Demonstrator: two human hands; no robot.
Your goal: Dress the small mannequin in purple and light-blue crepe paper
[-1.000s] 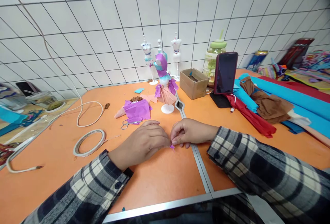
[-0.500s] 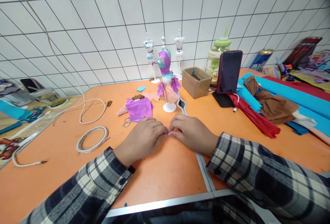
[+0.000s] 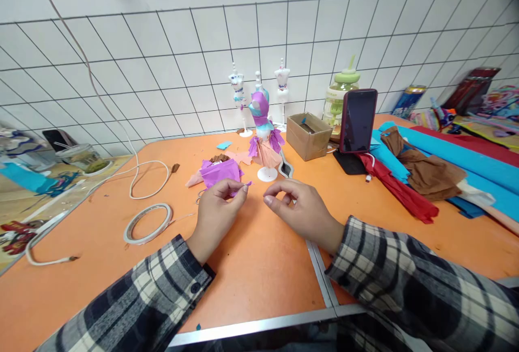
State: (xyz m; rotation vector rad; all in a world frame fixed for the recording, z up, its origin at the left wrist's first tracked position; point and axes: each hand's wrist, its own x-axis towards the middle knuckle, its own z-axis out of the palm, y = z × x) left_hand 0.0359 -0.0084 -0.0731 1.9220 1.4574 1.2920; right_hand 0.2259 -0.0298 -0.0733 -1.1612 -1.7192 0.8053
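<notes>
thing: purple scrap (image 3: 245,184), tiny, thin, crumpled; held just above the orange desk (image 3: 101,265), near the purple tissue (image 3: 221,171) | left hand (image 3: 217,211) pinches it at the fingertips | right hand (image 3: 302,211) nearby, not touching it, thumb and forefinger curled close; grip unclear | scissors (image 3: 198,197) mostly hidden behind left hand

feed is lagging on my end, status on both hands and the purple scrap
Left hand pinches purple paper scrap over orange table. Right hand apart, loosely curled, nothing seen in it. Nothing between the hands; dressed mini mannequin stands beyond.
</notes>
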